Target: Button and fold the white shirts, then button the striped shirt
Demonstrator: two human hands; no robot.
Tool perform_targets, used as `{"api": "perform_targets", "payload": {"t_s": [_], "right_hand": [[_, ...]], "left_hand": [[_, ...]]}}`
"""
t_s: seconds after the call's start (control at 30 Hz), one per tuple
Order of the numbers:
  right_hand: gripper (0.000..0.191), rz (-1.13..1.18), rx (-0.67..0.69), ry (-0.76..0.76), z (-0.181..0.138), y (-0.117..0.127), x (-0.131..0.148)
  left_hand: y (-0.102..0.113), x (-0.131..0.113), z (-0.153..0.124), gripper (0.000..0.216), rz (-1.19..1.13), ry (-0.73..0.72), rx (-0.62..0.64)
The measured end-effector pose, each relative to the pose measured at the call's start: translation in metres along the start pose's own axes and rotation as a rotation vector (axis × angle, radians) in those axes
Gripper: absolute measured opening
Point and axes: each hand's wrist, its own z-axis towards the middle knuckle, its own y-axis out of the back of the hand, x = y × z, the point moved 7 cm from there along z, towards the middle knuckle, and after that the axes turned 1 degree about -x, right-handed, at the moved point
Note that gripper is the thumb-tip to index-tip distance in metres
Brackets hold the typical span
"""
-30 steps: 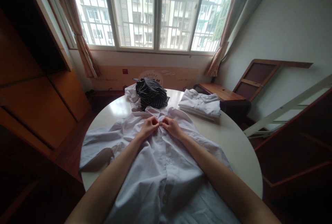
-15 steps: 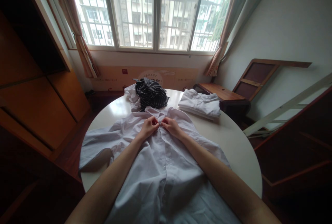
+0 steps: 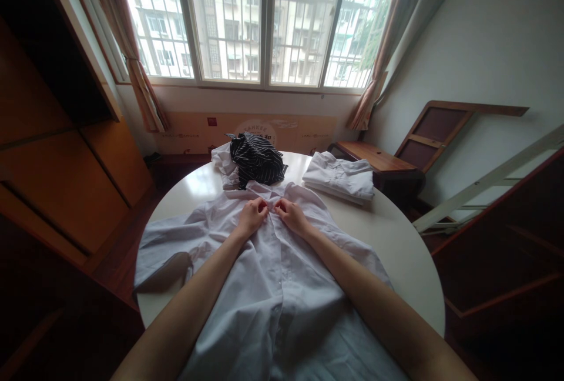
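White creased shirt (image 3: 273,287) flat on round table (image 3: 396,240) | L hand (image 3: 252,217), R hand (image 3: 291,216): fingers pinching its front

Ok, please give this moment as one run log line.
left hand: pinches white shirt near collar | right hand: pinches same spot | white shirt: spread on round table | behind: striped garment, folded shirt

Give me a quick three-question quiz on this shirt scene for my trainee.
1. True or false: the left hand and right hand both pinch the spread shirt just below its collar.
2. What lies on the table to the right of the striped garment? A) folded white shirt B) book C) cup
3. Fill in: the tabletop is ____ in shape.
Key: 1 true; 2 A; 3 round.
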Motion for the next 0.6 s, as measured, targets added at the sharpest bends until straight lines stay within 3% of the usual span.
{"api": "perform_targets", "payload": {"t_s": [0.27,0.47,0.6], "right_hand": [[0.016,-0.328,-0.009,-0.088,-0.009,0.007,0.01],[0.019,-0.514,0.076,-0.011,-0.049,0.009,0.039],[0.039,-0.475,0.12,0.112,-0.081,0.005,0.05]], "left_hand": [[0.0,-0.018,-0.011,0.017,0.207,-0.124,0.02],[0.002,-0.023,-0.035,0.03,0.232,-0.173,0.247],[0.002,-0.017,-0.047,0.056,0.259,-0.113,0.44]]}}
